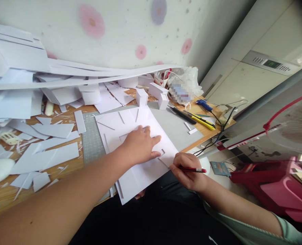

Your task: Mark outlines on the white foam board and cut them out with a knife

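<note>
My left hand (140, 144) lies flat, fingers together, pressing down a large white sheet of board (125, 127) with several cut slots, which rests on a grey cutting mat (176, 127). My right hand (188, 170) is at the sheet's near right edge, closed around a red pen-like tool (193, 169) whose tip points right, off the sheet. The sheet's near corner hangs over the table edge above my lap.
Piles of white board offcuts (46, 153) cover the wooden table at left and back. Small white box models (151, 95) stand behind the mat. Yellow and black utility knives (199, 119), a blue tool and cables lie at right. A fan (291, 126) and red stool stand right.
</note>
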